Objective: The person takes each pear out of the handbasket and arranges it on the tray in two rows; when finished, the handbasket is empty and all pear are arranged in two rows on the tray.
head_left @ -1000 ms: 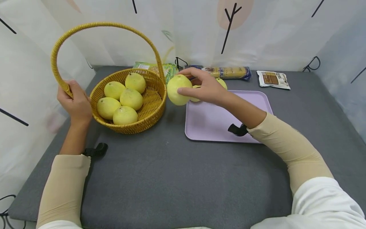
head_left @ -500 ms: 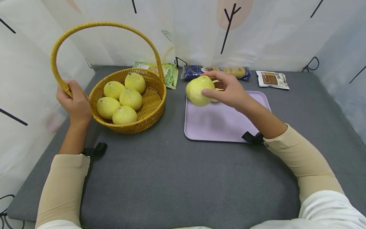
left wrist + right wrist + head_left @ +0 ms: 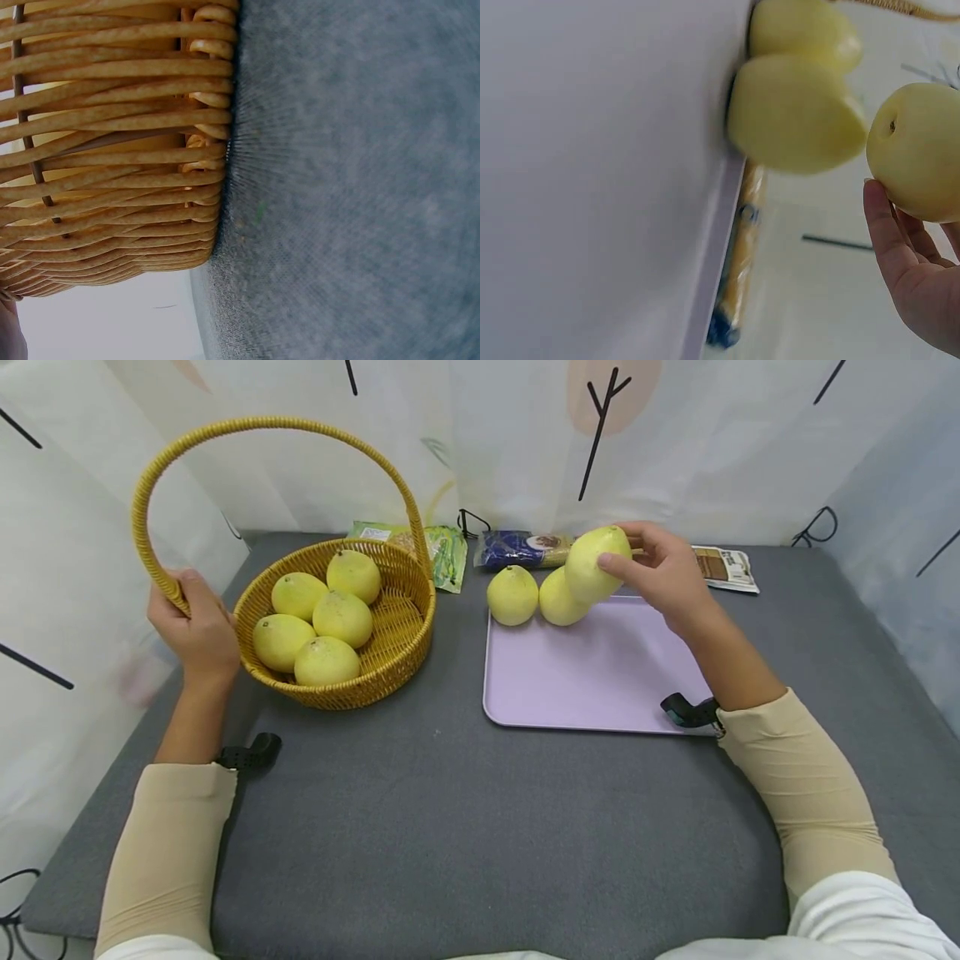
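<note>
My right hand (image 3: 660,572) grips a pale yellow-green pomelo (image 3: 595,562) above the back of a lilac tray (image 3: 585,681). Two more pomelos, one at the tray's back left corner (image 3: 513,596) and one beside it (image 3: 557,600), sit side by side. The right wrist view shows the fingers round the held pomelo (image 3: 922,150), raised off the tray. On the left, my left hand (image 3: 197,631) holds the handle of a yellow wicker basket (image 3: 375,689) low on its left side. Several pomelos (image 3: 342,619) lie in the basket, mostly in its left half.
Behind the tray lies a blue and yellow long packet (image 3: 517,550), partly covered by the held pomelo. A green bag (image 3: 450,560) lies behind the basket, and a brown and white pouch (image 3: 729,570) at the back right. A patterned curtain (image 3: 510,443) hangs behind the grey table (image 3: 450,827).
My right hand has carried the pomelo rightwards from beside the basket to over the tray's back, uncovering the two pomelos there. My left hand and the basket have stayed in place.
</note>
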{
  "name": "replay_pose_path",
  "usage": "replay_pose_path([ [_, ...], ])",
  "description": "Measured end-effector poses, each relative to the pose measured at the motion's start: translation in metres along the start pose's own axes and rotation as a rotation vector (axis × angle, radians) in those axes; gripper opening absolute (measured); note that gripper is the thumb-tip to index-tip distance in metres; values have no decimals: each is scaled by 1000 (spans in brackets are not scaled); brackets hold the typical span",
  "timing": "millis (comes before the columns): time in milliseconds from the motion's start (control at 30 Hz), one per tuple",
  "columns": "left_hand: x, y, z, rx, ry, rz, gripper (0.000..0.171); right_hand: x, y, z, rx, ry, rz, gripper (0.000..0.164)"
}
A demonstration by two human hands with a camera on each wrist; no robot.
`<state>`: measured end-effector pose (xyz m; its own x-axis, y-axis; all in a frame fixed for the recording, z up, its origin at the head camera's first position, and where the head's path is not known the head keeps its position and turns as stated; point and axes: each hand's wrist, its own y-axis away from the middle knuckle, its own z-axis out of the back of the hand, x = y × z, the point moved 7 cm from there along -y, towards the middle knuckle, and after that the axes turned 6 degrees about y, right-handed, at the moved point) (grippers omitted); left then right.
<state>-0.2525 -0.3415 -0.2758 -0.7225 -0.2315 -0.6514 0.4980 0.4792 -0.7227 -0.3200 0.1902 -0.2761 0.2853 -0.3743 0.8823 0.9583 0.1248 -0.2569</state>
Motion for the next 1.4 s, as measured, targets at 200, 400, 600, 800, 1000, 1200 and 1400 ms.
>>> replay_pose_path([
  [200, 1, 1, 1, -19, 29, -5, 33, -21, -8, 19, -30, 19, -74, 42],
  [400, 0, 0, 3, -26, 34, -11, 33, -28, -11, 25, -29, 97, -139, 44],
  [600, 0, 1, 3, -13, 40, 3, 33, -40, -12, 27, 46, 290, -225, 59],
  [800, 0, 1, 2, -8, 66, 9, 33, -51, -11, 26, 151, 378, -281, 69],
  [1000, 1, 1, 1, -9, 79, 7, 33, -53, -10, 25, 235, 390, -286, 70],
  [1200, 3, 0, 1, -10, 70, 0, 33, -52, -7, 23, 332, 395, -289, 72],
  [1400, 3, -1, 2, -10, 50, -3, 33, -52, -7, 20, 372, 392, -271, 72],
])
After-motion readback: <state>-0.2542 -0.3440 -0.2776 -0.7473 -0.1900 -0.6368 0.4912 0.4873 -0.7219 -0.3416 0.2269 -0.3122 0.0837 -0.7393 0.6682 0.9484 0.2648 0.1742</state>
